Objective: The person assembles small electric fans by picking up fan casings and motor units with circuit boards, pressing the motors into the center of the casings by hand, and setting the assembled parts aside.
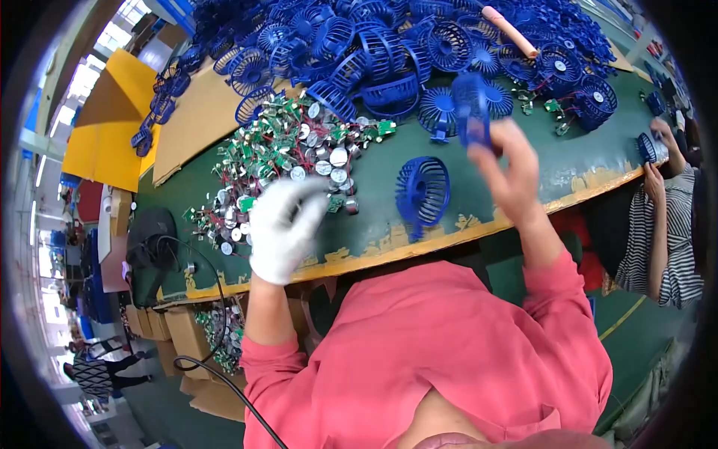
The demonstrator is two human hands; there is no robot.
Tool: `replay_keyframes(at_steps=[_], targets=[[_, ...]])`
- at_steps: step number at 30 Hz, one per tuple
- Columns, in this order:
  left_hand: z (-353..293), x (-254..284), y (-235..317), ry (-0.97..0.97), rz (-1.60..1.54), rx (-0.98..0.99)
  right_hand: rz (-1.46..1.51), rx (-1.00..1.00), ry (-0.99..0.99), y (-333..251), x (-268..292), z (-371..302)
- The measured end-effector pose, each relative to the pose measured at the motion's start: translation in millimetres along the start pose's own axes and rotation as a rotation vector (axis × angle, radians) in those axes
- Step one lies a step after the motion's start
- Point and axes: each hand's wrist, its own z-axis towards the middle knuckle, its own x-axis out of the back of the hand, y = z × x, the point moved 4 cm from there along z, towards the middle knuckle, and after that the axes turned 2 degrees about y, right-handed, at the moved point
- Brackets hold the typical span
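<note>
Motor pile: small round motors with green boards, heaped on the green table.
Left hand: the gloved left hand is blurred at the near edge of the motor pile, fingers curled; I cannot tell whether it pinches anything.
Right hand: the bare right hand, well right of the motor pile, pinches a blue fan part between thumb and fingers, raised above the table.
Lone cage: one blue fan cage stands right of the motor pile, apart from it.
Cage heap: many blue cages lie beyond the motor pile.
Step in hand: seemingly handling a single fan part.
Next move: seems to call for a steady right-hand pinch, with the raised part kept clear of the lone cage.
</note>
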Motion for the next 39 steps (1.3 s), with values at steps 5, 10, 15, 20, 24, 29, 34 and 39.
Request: replay_keyframes(at_steps=[5, 10, 15, 20, 24, 29, 34, 39], targets=[[-37, -19, -16, -0.13, 0.148, -0.039, 0.027, 0.491, -0.492, -71, -29, -58], [-26, -47, -9, -0.21, 0.499, -0.289, -0.184, 0.293, -0.458, -8, -50, -51], [-18, -61, -20, -0.221, 0.6, -0.343, -0.188, 0.164, -0.275, 18, -45, -26], [-9, -56, -16, -0.274, 0.548, -0.325, -0.13, 0.187, -0.273, -12, -28, -45], [6, -34, -4, -0.082, 0.042, -0.077, -0.077, 0.229, -0.395, -33, -16, -66], [30, -15, -13, 0.259, -0.763, 0.254, -0.147, 0.079, -0.507, -15, -21, -71], [40, 27, 5, 0.747, -0.883, -0.076, -0.026, -0.01, -0.561, 2, -31, -59], [4, 38, -5, 0.755, -0.405, -0.08, 0.234, -0.163, -0.62, 15, -42, -46]])
